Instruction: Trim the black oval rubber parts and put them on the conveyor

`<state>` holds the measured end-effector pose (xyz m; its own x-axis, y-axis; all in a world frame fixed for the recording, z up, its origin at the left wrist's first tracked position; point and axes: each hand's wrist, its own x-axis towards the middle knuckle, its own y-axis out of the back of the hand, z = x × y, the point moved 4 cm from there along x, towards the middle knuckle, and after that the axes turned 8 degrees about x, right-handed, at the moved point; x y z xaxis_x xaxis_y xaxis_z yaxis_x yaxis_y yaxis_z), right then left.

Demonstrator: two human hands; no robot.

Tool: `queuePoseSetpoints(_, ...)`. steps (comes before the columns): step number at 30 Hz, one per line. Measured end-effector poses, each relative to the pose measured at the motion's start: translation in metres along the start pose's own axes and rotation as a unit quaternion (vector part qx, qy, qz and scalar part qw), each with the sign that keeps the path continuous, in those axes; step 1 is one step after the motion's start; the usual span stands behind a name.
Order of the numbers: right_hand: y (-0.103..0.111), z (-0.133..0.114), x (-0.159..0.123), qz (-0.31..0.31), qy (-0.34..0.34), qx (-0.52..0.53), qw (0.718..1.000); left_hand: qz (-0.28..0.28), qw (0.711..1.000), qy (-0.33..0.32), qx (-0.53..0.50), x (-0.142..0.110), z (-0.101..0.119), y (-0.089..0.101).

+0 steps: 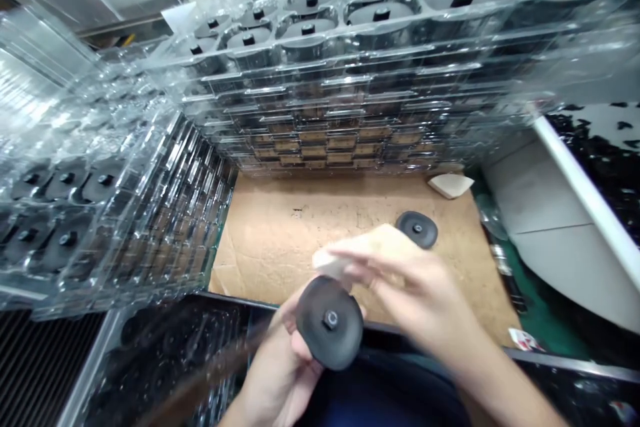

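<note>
Where the bench ends, rear stack: clear plastic trays piled high, their upper pockets holding round black parts with central studs.
Left stack: more clear trays of the same black parts, tilted toward the bench.
Work surface: a creased cardboard sheet, with green matting beyond its right edge.
Left hand: narrowly closed, fingers curled behind a black disc, holding it up with its threaded stud facing the camera.
Right hand: closed around a pale foam block, which sits against the disc's upper edge.
Loose disc: a second black disc lies flat on the cardboard, well beside the hands.
Scrap: a pale wedge lies near the cardboard's rear edge.
</note>
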<state>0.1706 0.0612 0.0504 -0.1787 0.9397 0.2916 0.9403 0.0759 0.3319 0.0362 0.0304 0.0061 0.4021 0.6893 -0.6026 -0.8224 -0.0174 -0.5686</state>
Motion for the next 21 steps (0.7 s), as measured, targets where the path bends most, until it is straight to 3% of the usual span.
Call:
queuePoseSetpoints(3,0.008,0.052,-0.016,0.017,-0.178,-0.027,0.983,0.031,0.999,-0.016,-0.030,0.001,0.000,0.008)
queuePoseSetpoints(7,-0.006,0.087,-0.051,0.001,-0.214,-0.084,0.973,0.061,0.996,-0.054,-0.040,0.006,0.001,0.019)
queuePoseSetpoints(14,-0.028,0.089,-0.089,0.005,-0.215,-0.174,0.961,0.105,0.991,-0.072,-0.034,0.010,0.003,0.021)
queuePoseSetpoints(18,-0.021,0.088,-0.075,0.006,-0.198,-0.176,0.964,0.087,0.992,-0.075,-0.042,0.012,0.000,0.019)
queuePoseSetpoints(21,-0.010,0.063,-0.050,0.031,-0.178,-0.158,0.971,0.075,0.993,-0.077,-0.044,0.011,-0.005,0.017)
